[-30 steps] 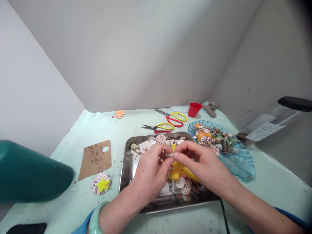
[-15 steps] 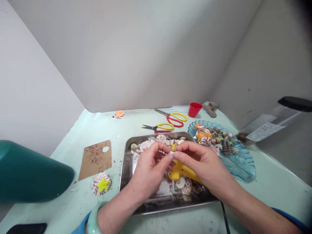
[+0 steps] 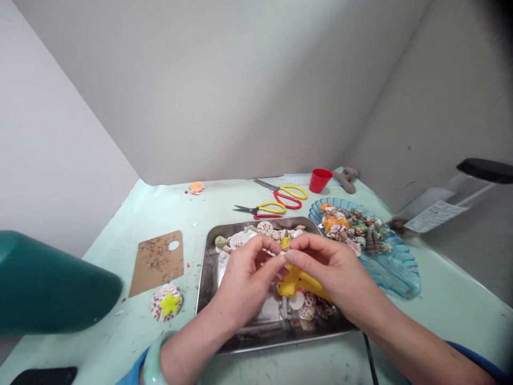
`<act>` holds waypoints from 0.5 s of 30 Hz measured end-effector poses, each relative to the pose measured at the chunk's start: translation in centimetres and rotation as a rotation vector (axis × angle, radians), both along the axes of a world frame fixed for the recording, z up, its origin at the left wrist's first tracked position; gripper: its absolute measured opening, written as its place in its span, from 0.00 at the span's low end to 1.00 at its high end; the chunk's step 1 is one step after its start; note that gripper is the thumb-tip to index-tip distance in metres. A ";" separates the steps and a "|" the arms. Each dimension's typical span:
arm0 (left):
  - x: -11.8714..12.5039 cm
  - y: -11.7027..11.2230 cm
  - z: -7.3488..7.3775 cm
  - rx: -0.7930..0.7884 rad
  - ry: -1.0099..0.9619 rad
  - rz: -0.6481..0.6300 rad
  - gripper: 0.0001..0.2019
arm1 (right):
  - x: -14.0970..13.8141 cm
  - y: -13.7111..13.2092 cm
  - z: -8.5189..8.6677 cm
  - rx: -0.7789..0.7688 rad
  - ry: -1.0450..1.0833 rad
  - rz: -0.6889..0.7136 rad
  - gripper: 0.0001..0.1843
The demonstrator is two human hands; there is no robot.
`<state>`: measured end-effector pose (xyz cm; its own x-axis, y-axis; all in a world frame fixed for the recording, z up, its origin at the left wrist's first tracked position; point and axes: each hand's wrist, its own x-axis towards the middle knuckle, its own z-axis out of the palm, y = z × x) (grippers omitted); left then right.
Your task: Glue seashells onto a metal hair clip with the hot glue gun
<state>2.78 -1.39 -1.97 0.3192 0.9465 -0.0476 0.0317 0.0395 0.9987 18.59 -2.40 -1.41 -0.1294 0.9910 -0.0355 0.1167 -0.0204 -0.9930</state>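
My left hand (image 3: 250, 272) and my right hand (image 3: 331, 264) meet above the metal tray (image 3: 236, 345), thumbs and fingertips pinched together. Between the fingertips is a small whitish piece (image 3: 282, 253), mostly hidden, perhaps a shell. Below the hands a yellow glue gun (image 3: 294, 280) lies in the tray, its handle partly behind my right hand. White shells (image 3: 237, 240) fill the tray's far side. Speckled shells (image 3: 308, 312) and a white disc (image 3: 297, 301) lie close to the glue gun.
At right, a blue scalloped dish (image 3: 401, 272) holds shells. Behind the tray lie two pairs of scissors (image 3: 260, 209) and a red cup (image 3: 320, 181). Brown card (image 3: 158, 262), a shell flower (image 3: 168, 303) and a large green object (image 3: 52, 283) are left. A black cable (image 3: 371, 358) runs off the front.
Both hands stay almost in place. The small whitish piece between the fingertips looks slightly turned.
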 end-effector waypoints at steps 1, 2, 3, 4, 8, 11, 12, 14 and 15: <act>0.0 0.0 0.0 0.001 0.001 -0.002 0.05 | 0.0 0.0 0.0 0.001 -0.001 0.000 0.08; 0.0 0.0 0.0 0.003 0.005 -0.004 0.05 | 0.0 0.0 0.1 0.001 -0.002 0.001 0.09; 0.0 0.0 -0.1 0.005 0.008 -0.003 0.05 | 0.0 0.1 0.1 0.004 -0.003 0.004 0.09; 0.0 0.0 -0.1 0.008 0.011 -0.003 0.06 | -0.1 0.1 0.1 0.006 -0.007 0.006 0.09; 0.0 0.0 -0.3 0.035 0.033 0.024 0.07 | 0.0 0.1 0.0 0.033 -0.066 0.006 0.08; 0.0 0.0 -0.4 0.093 0.104 0.044 0.07 | 0.0 0.0 0.1 0.103 -0.147 -0.048 0.06; 0.0 0.0 -0.4 0.113 0.135 0.045 0.06 | 0.1 0.0 0.1 0.139 -0.186 -0.067 0.06; 0.0 0.0 -0.4 0.163 0.197 0.046 0.04 | 0.1 -0.1 0.2 0.240 -0.285 -0.082 0.03; 0.0 0.0 -0.3 0.204 0.231 0.047 0.03 | 0.2 -0.1 0.3 0.306 -0.342 -0.077 0.02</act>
<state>2.75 -1.40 -2.32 0.2774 0.9576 0.0783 0.2620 -0.1538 0.9527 18.77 -2.50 -1.10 -0.0868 0.9687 0.2324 0.4485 0.2463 -0.8591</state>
